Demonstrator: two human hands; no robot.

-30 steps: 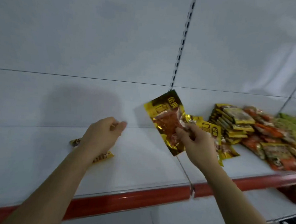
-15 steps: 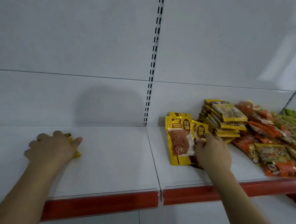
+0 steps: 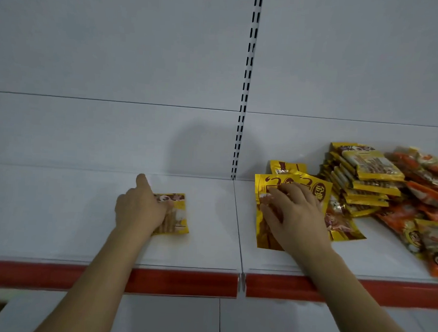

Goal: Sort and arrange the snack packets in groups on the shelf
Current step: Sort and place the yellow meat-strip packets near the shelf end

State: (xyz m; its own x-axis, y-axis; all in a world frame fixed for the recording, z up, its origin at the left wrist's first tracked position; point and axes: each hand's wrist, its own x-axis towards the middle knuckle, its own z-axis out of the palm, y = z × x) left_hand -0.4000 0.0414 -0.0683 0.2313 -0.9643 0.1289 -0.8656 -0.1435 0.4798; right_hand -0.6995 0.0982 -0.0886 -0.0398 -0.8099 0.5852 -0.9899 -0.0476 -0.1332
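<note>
My left hand (image 3: 140,207) lies on the white shelf (image 3: 57,221), fingers curled over the left side of a small yellow snack packet (image 3: 178,214) that lies flat. My right hand (image 3: 296,215) presses palm down on a gold packet (image 3: 263,193) with a reddish window. That packet tops a small pile of like gold packets (image 3: 315,190), just right of the shelf joint. Most of it is hidden under the hand.
A neat stack of yellow packets (image 3: 364,178) stands behind the gold pile. A loose heap of orange packets (image 3: 421,202) fills the far right. A slotted upright (image 3: 246,91) splits the back wall. A red strip (image 3: 181,282) edges the shelf front.
My right hand brought the gold packet down from mid-air and laid it flat on the gold pile. My left hand slid the small yellow packet rightward, towards the shelf joint.
</note>
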